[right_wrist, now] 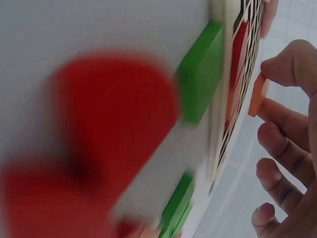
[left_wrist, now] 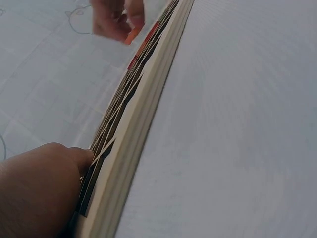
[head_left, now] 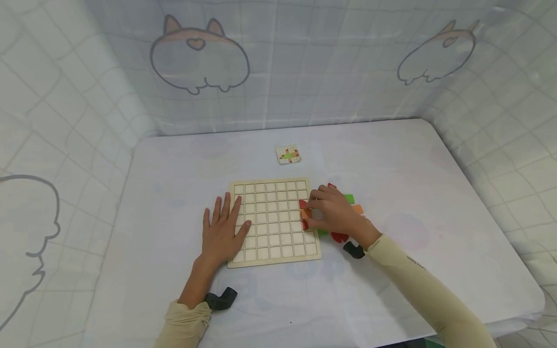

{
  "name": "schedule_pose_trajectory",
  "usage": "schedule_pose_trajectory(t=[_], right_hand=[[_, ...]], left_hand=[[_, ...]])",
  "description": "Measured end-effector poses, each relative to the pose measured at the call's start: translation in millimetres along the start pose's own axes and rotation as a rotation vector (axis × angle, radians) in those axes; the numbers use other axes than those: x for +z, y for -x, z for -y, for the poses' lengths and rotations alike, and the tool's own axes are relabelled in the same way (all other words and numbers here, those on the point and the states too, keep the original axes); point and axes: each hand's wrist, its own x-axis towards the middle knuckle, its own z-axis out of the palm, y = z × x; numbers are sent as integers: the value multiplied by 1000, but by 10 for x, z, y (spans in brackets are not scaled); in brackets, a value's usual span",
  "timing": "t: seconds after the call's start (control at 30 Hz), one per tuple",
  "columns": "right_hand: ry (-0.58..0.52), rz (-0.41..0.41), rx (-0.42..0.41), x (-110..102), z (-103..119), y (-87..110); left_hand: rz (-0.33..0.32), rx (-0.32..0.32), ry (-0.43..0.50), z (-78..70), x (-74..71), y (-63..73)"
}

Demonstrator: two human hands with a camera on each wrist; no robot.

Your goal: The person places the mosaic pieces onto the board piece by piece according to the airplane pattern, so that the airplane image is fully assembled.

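Observation:
A pale wooden grid board (head_left: 270,240) lies on the table in the middle of the head view. My left hand (head_left: 221,237) rests on its left edge, fingers straight and spread. Over the right edge, my right hand (head_left: 332,210) pinches a small orange tile (right_wrist: 257,95) between thumb and index finger, held just above the grid in the right wrist view; the other fingers are loosely bent. Along the board's right side sit an upper red piece (head_left: 302,204) and a lower red piece (head_left: 304,225), with an orange piece (left_wrist: 145,45) between them.
Beside the board's right edge lie loose pieces, partly hidden by my right hand: green (head_left: 349,198), orange (head_left: 358,209) and red (head_left: 339,237). A small card with a coloured pattern (head_left: 288,155) lies behind the board. White cloth walls surround the table.

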Motion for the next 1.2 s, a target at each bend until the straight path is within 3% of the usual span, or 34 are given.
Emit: schedule_pose_trajectory(t=[0.17, 0.33, 0.7, 0.97, 1.2], right_hand=[[20, 51, -1, 107, 82, -147], [33, 106, 25, 163, 113, -166], [-7, 214, 128, 59, 131, -133], [-39, 172, 204, -73, 57, 90], [-18, 190, 303, -209, -33, 382]], left_hand=[[-4, 11, 0, -28, -11, -2], [-4, 17, 6, -55, -11, -8], [-21, 14, -3, -20, 25, 1], [-10, 9, -8, 13, 45, 6], [-13, 14, 2, 21, 19, 1]])
